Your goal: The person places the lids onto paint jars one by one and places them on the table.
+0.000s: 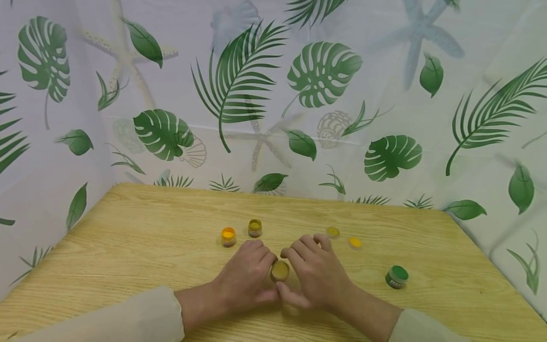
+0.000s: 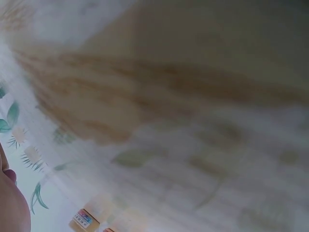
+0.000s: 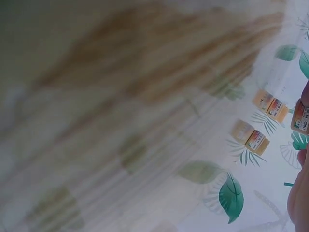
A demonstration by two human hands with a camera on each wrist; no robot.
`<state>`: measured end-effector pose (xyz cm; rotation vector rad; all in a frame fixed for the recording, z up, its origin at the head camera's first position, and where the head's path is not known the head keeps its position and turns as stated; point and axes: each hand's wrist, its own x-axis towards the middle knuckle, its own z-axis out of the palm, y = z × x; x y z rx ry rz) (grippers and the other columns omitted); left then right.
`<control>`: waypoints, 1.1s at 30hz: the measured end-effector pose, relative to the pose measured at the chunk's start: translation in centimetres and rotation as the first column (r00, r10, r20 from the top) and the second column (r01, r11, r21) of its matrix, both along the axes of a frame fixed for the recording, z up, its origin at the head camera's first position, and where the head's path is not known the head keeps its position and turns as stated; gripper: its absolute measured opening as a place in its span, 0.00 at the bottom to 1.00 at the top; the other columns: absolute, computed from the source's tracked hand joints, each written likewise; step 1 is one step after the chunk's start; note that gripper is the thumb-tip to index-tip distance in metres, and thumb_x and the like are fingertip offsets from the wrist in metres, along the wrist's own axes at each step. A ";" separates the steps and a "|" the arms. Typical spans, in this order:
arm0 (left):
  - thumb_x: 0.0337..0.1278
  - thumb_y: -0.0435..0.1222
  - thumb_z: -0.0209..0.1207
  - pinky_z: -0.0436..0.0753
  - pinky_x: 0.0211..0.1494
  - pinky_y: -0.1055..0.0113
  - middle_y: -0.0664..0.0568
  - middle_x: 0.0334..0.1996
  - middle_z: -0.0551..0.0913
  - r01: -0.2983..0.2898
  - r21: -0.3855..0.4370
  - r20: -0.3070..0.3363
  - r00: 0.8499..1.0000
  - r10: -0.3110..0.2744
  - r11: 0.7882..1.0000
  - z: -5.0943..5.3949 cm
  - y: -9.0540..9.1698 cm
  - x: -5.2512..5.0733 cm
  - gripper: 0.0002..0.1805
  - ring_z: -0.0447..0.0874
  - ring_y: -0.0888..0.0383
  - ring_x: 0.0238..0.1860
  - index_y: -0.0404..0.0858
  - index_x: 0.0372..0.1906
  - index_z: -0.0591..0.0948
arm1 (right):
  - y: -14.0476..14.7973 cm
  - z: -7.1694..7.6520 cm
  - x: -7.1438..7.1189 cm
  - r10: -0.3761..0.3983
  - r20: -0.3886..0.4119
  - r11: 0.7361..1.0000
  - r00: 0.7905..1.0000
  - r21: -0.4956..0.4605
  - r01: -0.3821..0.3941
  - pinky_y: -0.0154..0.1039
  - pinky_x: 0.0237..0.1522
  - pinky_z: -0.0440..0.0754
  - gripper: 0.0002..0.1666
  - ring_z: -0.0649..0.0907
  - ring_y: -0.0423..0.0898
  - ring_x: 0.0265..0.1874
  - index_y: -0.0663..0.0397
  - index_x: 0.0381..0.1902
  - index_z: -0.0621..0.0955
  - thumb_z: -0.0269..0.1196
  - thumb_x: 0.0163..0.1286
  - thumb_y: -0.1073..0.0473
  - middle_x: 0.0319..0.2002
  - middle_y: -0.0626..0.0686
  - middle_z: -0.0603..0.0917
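Observation:
A small paint jar [image 1: 279, 271] with an ochre top is held between both hands in the head view. My left hand [image 1: 243, 278] grips it from the left, fingers curled and thumb below. From the other side my right hand [image 1: 320, 275] has its thumb and bent index finger at the jar. The right wrist view catches part of the held jar [image 3: 300, 117] with fingertips at its ends. Only a bit of the left hand [image 2: 13, 203] appears in the left wrist view, and its grip is out of sight there.
Beyond the hands stand an uncovered orange-yellow paint jar [image 1: 228, 237] and an uncovered olive one [image 1: 255, 228]. An olive lid [image 1: 333, 232] and a yellow lid [image 1: 355, 243] lie on the wooden table [image 1: 149, 228]. A green paint jar [image 1: 397, 277] stands at the right.

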<state>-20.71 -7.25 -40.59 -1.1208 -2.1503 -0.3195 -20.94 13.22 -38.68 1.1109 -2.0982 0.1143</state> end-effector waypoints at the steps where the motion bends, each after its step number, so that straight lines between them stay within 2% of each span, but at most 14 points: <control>1: 0.40 0.53 0.72 0.73 0.41 0.67 0.58 0.26 0.79 0.002 0.011 -0.001 1.000 -0.002 1.000 0.0 0.0 0.0 0.22 0.71 0.62 0.31 0.41 0.31 0.81 | 0.0 0.0 0.0 0.013 0.005 1.000 1.000 0.003 -0.013 0.48 0.45 0.65 0.25 0.74 0.46 0.34 0.50 0.34 0.81 0.52 0.61 0.36 0.31 0.46 0.79; 5: 0.42 0.52 0.71 0.72 0.39 0.67 0.59 0.24 0.77 0.004 0.036 0.001 1.000 -0.004 0.999 -0.1 0.1 -0.2 0.19 0.69 0.62 0.29 0.42 0.29 0.80 | 0.0 0.0 -0.1 0.071 -0.024 0.997 0.997 -0.004 -0.072 0.48 0.44 0.64 0.19 0.74 0.46 0.34 0.51 0.35 0.80 0.57 0.52 0.44 0.31 0.46 0.78; 11: 0.41 0.52 0.71 0.73 0.39 0.67 0.59 0.25 0.78 0.011 0.050 -0.013 1.000 -0.010 0.999 -0.1 0.2 -0.3 0.19 0.70 0.62 0.30 0.42 0.29 0.80 | 0.1 0.0 -0.2 0.096 -0.042 0.995 0.995 -0.013 -0.096 0.49 0.45 0.63 0.18 0.74 0.46 0.34 0.51 0.34 0.79 0.56 0.55 0.45 0.31 0.46 0.77; 15: 0.41 0.52 0.71 0.73 0.39 0.68 0.58 0.25 0.79 0.007 0.049 -0.011 1.000 -0.006 0.999 -0.1 0.1 -0.3 0.19 0.71 0.62 0.30 0.41 0.30 0.81 | 0.0 -0.1 -0.3 0.084 -0.038 0.996 0.996 -0.014 -0.084 0.49 0.45 0.63 0.18 0.73 0.46 0.33 0.51 0.31 0.78 0.57 0.58 0.43 0.29 0.46 0.76; 21: 0.41 0.54 0.71 0.72 0.39 0.68 0.58 0.26 0.79 -0.008 0.025 -0.013 1.000 0.008 1.000 0.1 0.0 0.0 0.22 0.70 0.62 0.31 0.41 0.30 0.81 | 0.0 -0.1 -0.2 0.061 -0.052 0.998 0.997 -0.012 -0.062 0.48 0.44 0.62 0.23 0.73 0.46 0.32 0.50 0.26 0.76 0.52 0.65 0.37 0.27 0.46 0.75; 28: 0.37 0.55 0.72 0.71 0.38 0.68 0.59 0.21 0.74 0.053 0.014 -0.101 0.994 -0.052 0.998 0.0 0.5 0.2 0.22 0.68 0.61 0.27 0.43 0.24 0.77 | -0.2 0.0 -0.1 0.068 -0.063 0.997 0.996 -0.019 -0.070 0.45 0.40 0.62 0.31 0.66 0.44 0.23 0.46 0.14 0.68 0.51 0.68 0.32 0.15 0.43 0.66; 30: 0.36 0.55 0.72 0.70 0.38 0.68 0.59 0.21 0.73 0.056 -0.003 -0.091 0.994 -0.056 0.998 -0.1 0.6 0.4 0.23 0.67 0.61 0.27 0.43 0.24 0.76 | -0.2 0.0 -0.1 0.067 -0.062 0.997 0.996 -0.026 -0.069 0.44 0.38 0.62 0.35 0.65 0.44 0.21 0.47 0.12 0.67 0.50 0.68 0.29 0.14 0.43 0.64; 33: 0.36 0.54 0.72 0.70 0.40 0.69 0.59 0.24 0.76 0.026 -0.015 -0.031 0.999 -0.026 1.000 0.0 0.5 0.6 0.22 0.68 0.62 0.29 0.42 0.28 0.78 | -0.1 0.1 0.0 0.036 -0.016 0.999 0.999 -0.023 -0.037 0.44 0.41 0.64 0.35 0.68 0.44 0.25 0.47 0.19 0.73 0.46 0.68 0.26 0.19 0.44 0.70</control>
